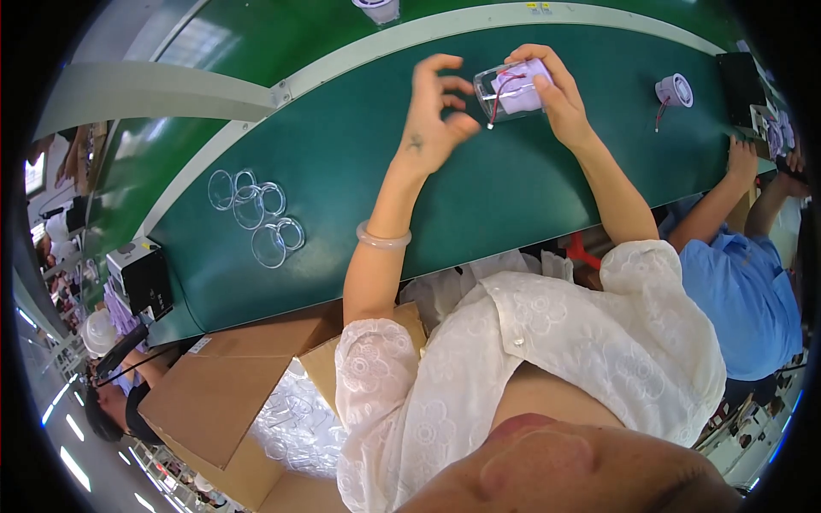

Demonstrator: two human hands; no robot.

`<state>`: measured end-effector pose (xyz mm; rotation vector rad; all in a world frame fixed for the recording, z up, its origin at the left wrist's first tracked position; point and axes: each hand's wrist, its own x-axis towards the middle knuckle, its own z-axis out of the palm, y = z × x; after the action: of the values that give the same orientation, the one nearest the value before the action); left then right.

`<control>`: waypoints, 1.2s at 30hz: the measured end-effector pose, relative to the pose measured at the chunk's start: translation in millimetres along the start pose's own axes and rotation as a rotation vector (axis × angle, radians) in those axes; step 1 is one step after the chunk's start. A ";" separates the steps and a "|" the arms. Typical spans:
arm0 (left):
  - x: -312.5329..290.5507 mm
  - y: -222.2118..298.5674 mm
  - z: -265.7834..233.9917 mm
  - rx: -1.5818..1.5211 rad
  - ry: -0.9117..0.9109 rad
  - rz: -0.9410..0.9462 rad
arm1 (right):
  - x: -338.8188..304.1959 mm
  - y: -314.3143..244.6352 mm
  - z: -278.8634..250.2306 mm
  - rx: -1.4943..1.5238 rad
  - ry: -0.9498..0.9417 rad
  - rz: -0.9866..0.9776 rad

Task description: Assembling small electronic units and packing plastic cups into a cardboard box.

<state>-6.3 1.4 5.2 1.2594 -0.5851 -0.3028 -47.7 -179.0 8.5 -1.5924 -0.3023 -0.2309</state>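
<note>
Head view: lilac cylindrical unit (pixel 523 99) with clear cup (pixel 487 82), grasped by right hand (pixel 560 96) over far edge of green tabletop (pixel 513 192); left hand (pixel 438 111) released, fingers half-curled near cup. Advisable: keep red-black lead (pixel 495 104) unpinched. Tabletop, left end: clear cups (pixel 249 208); right end: second lilac unit (pixel 676 91). Room: open carton (pixel 224 376), blue-shirted co-worker (pixel 742 295).

The person wears a white blouse (pixel 599 333) embroidered with tone-on-tone flowers, a small pale button (pixel 518 343) on its front edge. The left sleeve (pixel 376 368) and right sleeve (pixel 641 267) are short and full. A pale, glossy bangle (pixel 383 237) rings the left forearm (pixel 375 278); a small dark mark (pixel 416 142) shows on the left hand (pixel 434 118) near the wrist.
</note>
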 end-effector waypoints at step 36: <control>-10.1 2.1 26.4 0.489 -0.324 -0.001 | -5.4 -14.7 11.7 -0.273 -0.058 -0.412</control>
<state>-29.8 -13.8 9.6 1.6943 -0.9768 -0.3823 -58.2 -167.2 20.1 -1.7963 -0.6679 -0.5634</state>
